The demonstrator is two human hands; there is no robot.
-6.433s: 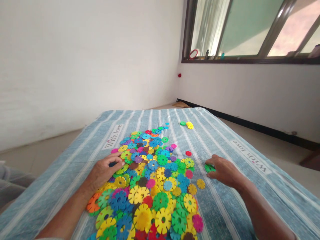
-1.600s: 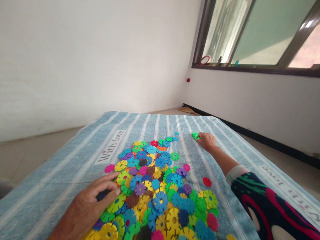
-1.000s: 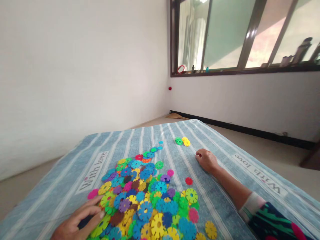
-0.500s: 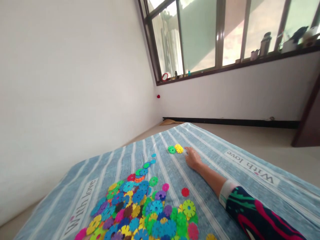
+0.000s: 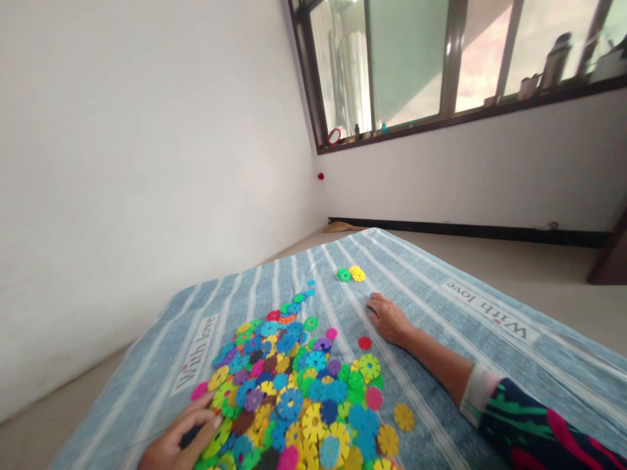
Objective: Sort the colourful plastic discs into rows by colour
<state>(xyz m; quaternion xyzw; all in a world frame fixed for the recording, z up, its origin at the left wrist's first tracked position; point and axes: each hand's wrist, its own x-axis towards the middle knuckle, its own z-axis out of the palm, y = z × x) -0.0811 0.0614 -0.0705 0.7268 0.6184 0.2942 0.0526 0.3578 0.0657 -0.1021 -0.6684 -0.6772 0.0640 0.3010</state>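
Observation:
My left hand [image 5: 182, 432] is at the left edge of a heap of slotted plastic discs [image 5: 289, 403]. Its thumb and fingers are bent but apart, touching or just over the yellow-green discs there; no disc is clearly gripped. On the right, my right hand [image 5: 390, 318] rests low over the striped bedspread, fingers loosely bent with nothing visible in them. Beyond its fingertips lie a green disc [image 5: 343, 275] and a yellow disc [image 5: 358, 273], side by side and touching. A red disc [image 5: 364, 343] lies between this hand and the heap.
A blue and white striped bedspread [image 5: 431, 313] covers the surface under the discs. A white wall [image 5: 147, 143] stands on the left. Across the back, a window sill [image 5: 416, 127] holds a red-rimmed mirror [image 5: 334, 136] and a flask [image 5: 557, 60]. A broom [image 5: 340, 226] lies on the floor.
My right hand has drawn back from the yellow disc toward me. My left hand has come into fuller view at the heap. The camera view has tilted down and shifted left.

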